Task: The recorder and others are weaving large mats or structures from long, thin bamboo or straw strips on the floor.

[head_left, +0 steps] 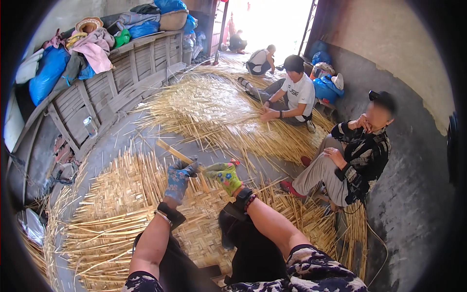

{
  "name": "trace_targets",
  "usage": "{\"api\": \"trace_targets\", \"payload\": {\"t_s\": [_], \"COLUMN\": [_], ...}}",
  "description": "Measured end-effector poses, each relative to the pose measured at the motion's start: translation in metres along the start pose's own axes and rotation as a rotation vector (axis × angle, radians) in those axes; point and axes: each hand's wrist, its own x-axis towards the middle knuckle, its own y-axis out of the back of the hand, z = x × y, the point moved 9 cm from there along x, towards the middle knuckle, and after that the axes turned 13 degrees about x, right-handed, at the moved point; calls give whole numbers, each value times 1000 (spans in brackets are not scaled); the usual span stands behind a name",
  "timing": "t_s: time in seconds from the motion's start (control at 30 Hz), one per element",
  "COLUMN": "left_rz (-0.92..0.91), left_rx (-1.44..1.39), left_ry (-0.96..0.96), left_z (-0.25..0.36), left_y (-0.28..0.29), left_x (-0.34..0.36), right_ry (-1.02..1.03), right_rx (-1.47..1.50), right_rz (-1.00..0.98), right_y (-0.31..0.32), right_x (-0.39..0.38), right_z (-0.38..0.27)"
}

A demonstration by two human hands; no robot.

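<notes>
My left hand (180, 178), in a blue flowered glove, is closed on a flat pale strip (174, 152) that looks like split reed or bamboo. The strip slants up and away to the left. Close beside it, my right hand (224, 176), in a green flowered glove, is closed at the strip's near end. Both hands are held above a woven mat (127, 181), whose loose strip ends stick out along its edges. My legs are over the mat's near part.
A second woven mat (204, 97) lies farther off, with a person in a white shirt (297, 92) seated on it. At right sits a person in a dark patterned jacket (362, 146). Bags and clothes (97, 46) top a slatted wooden frame (131, 65); a bottle (90, 126) stands by it.
</notes>
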Motion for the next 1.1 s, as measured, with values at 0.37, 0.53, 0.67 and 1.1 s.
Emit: {"api": "trace_targets", "payload": {"t_s": [0.37,0.53,0.67,1.1], "left_rz": [90,73,56,229], "left_rx": [-29,-91,-65,-28], "left_ry": [-30,-32,11,94], "left_z": [6,5,-2,-13], "left_y": [8,9,2,50], "left_x": [7,-1,-2,13], "right_ry": [-18,-143,83,42], "right_rx": [-69,34,-171,-607], "right_rz": [19,-9,-106,-64], "right_y": [6,-2,3,13], "right_x": [5,5,-5,3], "right_z": [16,39,16,34]}}
